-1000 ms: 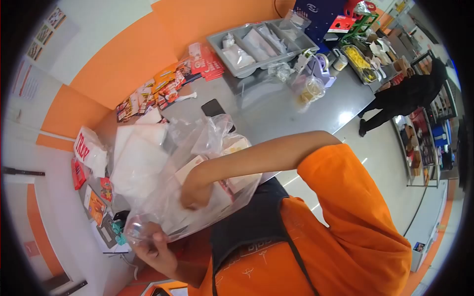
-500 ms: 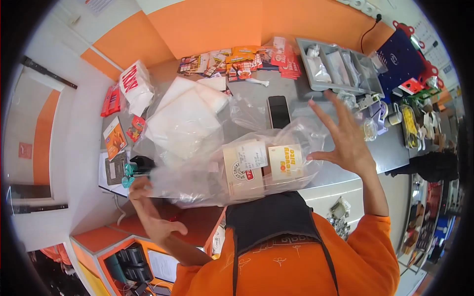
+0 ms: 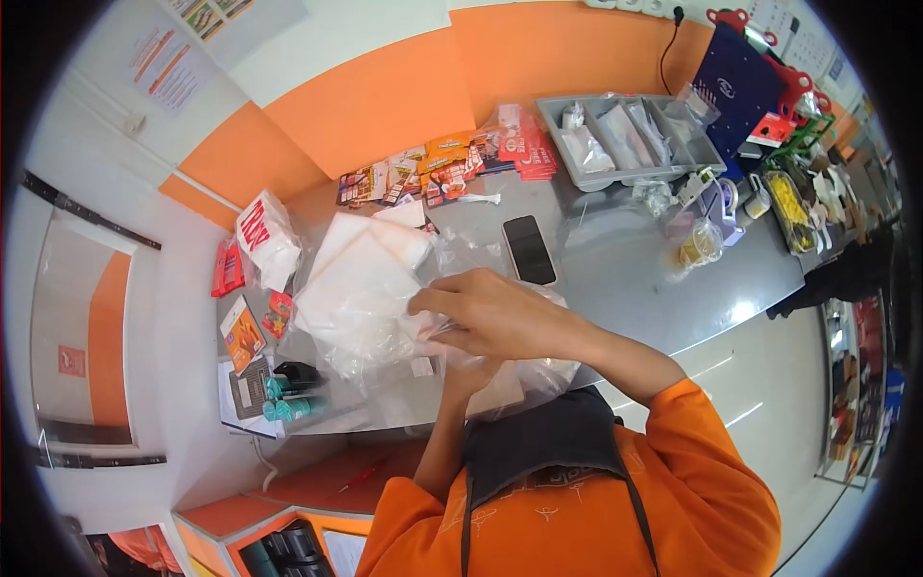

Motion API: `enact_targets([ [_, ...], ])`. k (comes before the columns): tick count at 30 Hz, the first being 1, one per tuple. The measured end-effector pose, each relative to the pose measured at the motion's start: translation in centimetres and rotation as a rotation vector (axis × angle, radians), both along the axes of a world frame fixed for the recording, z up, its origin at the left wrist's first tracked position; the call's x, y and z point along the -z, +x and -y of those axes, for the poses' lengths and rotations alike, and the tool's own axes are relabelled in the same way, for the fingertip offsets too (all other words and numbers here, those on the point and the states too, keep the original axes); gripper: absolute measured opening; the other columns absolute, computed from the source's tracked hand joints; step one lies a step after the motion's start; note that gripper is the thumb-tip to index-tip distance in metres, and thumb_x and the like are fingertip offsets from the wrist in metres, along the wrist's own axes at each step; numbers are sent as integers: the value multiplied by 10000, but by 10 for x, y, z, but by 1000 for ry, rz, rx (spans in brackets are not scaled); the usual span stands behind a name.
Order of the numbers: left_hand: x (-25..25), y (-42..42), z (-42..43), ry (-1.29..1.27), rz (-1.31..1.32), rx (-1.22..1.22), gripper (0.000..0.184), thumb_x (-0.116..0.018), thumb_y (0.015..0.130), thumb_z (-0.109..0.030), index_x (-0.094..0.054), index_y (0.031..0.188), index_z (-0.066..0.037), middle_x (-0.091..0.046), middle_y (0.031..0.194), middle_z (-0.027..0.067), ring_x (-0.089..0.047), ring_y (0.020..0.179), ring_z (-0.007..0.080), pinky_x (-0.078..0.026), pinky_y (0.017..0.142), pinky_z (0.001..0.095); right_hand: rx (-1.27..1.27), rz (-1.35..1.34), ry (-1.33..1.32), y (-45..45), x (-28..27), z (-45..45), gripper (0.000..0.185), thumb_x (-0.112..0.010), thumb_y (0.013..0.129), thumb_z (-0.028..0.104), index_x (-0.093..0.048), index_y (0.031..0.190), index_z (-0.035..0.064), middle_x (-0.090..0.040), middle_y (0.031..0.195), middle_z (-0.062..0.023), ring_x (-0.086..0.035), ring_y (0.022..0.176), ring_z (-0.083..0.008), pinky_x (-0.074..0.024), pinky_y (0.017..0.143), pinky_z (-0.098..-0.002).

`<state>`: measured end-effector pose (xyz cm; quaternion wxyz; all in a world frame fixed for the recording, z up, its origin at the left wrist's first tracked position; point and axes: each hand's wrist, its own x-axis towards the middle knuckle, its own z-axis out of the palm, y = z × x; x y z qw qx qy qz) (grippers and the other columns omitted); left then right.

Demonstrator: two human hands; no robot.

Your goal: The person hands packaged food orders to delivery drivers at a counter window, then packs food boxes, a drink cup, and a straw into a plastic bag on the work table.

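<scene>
A clear plastic bag (image 3: 550, 377) lies at the table's front edge, against my apron. Through it shows part of a light brown cardboard food box (image 3: 498, 392); my arms cover the rest. Above the bag, my right hand (image 3: 486, 313) reaches across to the left, its fingers curled and pinched on the bag's thin plastic. Just under it is my left hand (image 3: 469, 373), close to the box, with its fingers hidden behind the right hand. A pile of white and clear plastic bags (image 3: 356, 269) lies to the left of both hands.
Behind the hands lies a phone (image 3: 530, 248). Sauce sachets and leaflets (image 3: 447, 168) line the wall, beside a grey divided tray (image 3: 625, 144). A tape dispenser (image 3: 716, 216) stands right. At left are a white printed bag (image 3: 266, 240), teal-capped items (image 3: 288, 399) and a calculator (image 3: 255, 387).
My hands, apart on either side of the bag before, have come together over it. My right hand has swung left and closed on the plastic. The camera view has shifted slightly.
</scene>
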<state>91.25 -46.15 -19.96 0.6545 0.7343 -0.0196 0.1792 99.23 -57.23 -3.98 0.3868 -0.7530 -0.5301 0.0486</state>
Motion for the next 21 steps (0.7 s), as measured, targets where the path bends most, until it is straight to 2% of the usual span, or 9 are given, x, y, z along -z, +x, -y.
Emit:
enact_targets([
  [3, 20, 6, -9, 143, 37, -74, 258, -675, 861, -71, -656, 1107, 3, -679, 979, 115, -653, 956, 253, -512, 818, 410, -49, -121, 79, 7, 3, 16, 605, -767, 798, 278, -539, 1309, 49, -613, 1130, -217, -604, 1023, -403, -496, 861, -463],
  [5, 0, 13, -27, 211, 127, -72, 228, -661, 869, -55, -664, 1089, 3, -670, 967, 115, -645, 945, 248, -507, 817, 409, -78, -158, 114, 18, 10, 42, 813, -835, 751, 377, -479, 1415, 74, -579, 1279, -239, -572, 1170, -399, -469, 969, -452],
  [8, -20, 9, -33, -52, -126, -64, 247, -649, 893, -67, -640, 1131, 1, -623, 1041, 103, -596, 1030, 225, -488, 890, 390, 126, -232, 258, 27, 68, 81, 1125, -930, 581, 400, -355, 1487, 61, -395, 1469, -241, -335, 1392, -365, -306, 1128, -447],
  [9, -19, 11, -29, 59, -4, -79, 211, -655, 879, -58, -653, 1081, 0, -637, 1001, 113, -609, 965, 245, -494, 855, 399, 137, -266, 214, 30, 94, 83, 1252, -956, 523, 408, -283, 1515, 47, -336, 1519, -236, -246, 1450, -362, -256, 1170, -447],
  [11, -9, 16, -15, 293, 241, -70, 138, -668, 851, -41, -679, 983, -1, -665, 923, 132, -636, 835, 287, -505, 786, 419, 78, -423, 89, 12, 148, 70, 1287, -941, 513, 359, -222, 1524, 17, -318, 1521, -220, -195, 1459, -361, -235, 1185, -439],
  [14, -22, 11, -8, 430, 83, 26, 205, -704, 854, -95, -674, 1040, -13, -665, 1029, 132, -632, 939, 281, -494, 859, 406, 55, -755, 264, -18, 189, 19, 922, -842, 666, 183, -396, 1454, 11, -435, 1441, -213, -358, 1394, -330, -301, 1154, -406],
  [17, -28, -10, -37, 680, 112, 34, 273, -722, 864, -164, -679, 1074, 5, -682, 1085, 151, -633, 1038, 279, -488, 920, 396, 350, -616, 180, -20, 174, 22, 605, -774, 689, 120, -597, 1254, -3, -609, 1234, -202, -561, 1195, -298, -419, 1037, -400],
  [18, -28, -23, -36, 614, 122, -42, 292, -729, 862, -183, -679, 1079, 7, -687, 1067, 149, -634, 1039, 281, -489, 922, 393, 4, -672, 283, -2, 164, 22, 445, -704, 672, 56, -661, 1109, -13, -685, 1020, -187, -650, 1003, -300, -480, 901, -410],
  [21, -10, -65, -29, 218, 35, -189, 372, -734, 859, -235, -662, 1127, 13, -686, 1093, 160, -631, 1062, 288, -489, 936, 393, 14, -395, 320, -1, 154, 17, 427, -622, 644, 4, -658, 1069, -24, -694, 901, -167, -670, 878, -332, -496, 817, -407],
])
